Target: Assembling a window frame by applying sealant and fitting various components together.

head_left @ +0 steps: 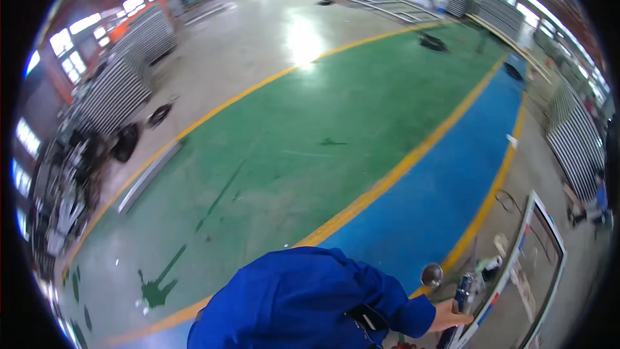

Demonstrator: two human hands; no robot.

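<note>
A blue sleeve, which I take for my left arm, crosses the lower edge toward the right. At its end my left hand (451, 315) curls around a dark blue and silver cylinder (463, 289), whose exact kind I cannot make out. Its fingertips lie close against the pale rectangular frame (524, 236), which leans at the lower right and carries small red and blue marks. A round silvery cup-like thing (431, 274) is just left of the cylinder, and a pale bottle-like thing (489, 264) is beyond it. My right hand does not show.
A long grey bar (150, 178) lies on the green floor (278, 148) at left. Metal stacks (113, 87) line the left, more ribbed stacks (575, 139) the right. Dark coils (433, 42) sit far off; a thin cable (508, 201) loops near the frame. A person (600, 197) is at far right.
</note>
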